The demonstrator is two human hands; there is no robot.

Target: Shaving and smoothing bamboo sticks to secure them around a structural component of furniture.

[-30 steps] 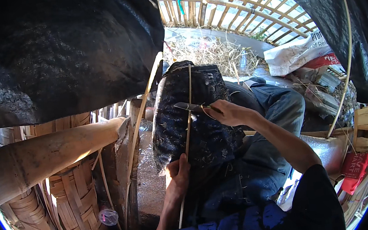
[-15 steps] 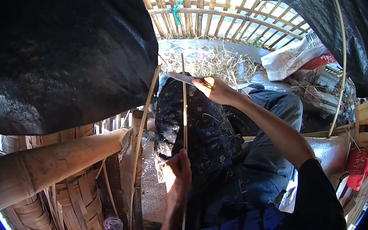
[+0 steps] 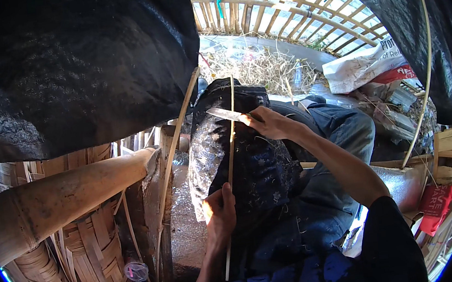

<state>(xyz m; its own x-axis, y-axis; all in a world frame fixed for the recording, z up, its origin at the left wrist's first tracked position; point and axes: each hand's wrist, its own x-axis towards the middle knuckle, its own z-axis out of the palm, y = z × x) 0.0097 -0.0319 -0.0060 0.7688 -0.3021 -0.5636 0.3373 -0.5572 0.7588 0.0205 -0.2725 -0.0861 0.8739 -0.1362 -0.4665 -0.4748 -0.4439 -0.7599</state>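
Person seated, legs in blue jeans [image 3: 341,134], a dark speckled cloth [image 3: 256,165] draped over the lap and knee.

A thin bamboo strip [image 3: 230,157] runs lengthwise over that cloth, from near the lower edge of the view up past the knee, slightly tilted.

Left hand [image 3: 220,213]: low on the strip, fingers closed round it, thumb on top. Strip passes through the fist and comes out below the wrist.

Right hand [image 3: 271,122]: up near the far end of the strip, fingers wrapped on the handle of a knife [image 3: 223,114]. Blade points to the person's left and lies across the strip, touching it or very nearly so; the exact contact is too small to make out.

Around:
- A second, longer bamboo strip [image 3: 174,146] leans just left of the cloth, apart from both hands.
- Thick bamboo pole [image 3: 61,197] lies across the left side, with woven baskets [image 3: 92,259] beneath it.
- Black plastic sheet [image 3: 75,68] hangs overhead at left.
- Slatted bamboo wall [image 3: 289,7] at the back, light coming through.
- Dry straw [image 3: 256,66] heaped on the ground beyond the knee.
- White sack [image 3: 364,66] to the right of the straw.
- Small wooden crate [image 3: 450,153] at the far right.
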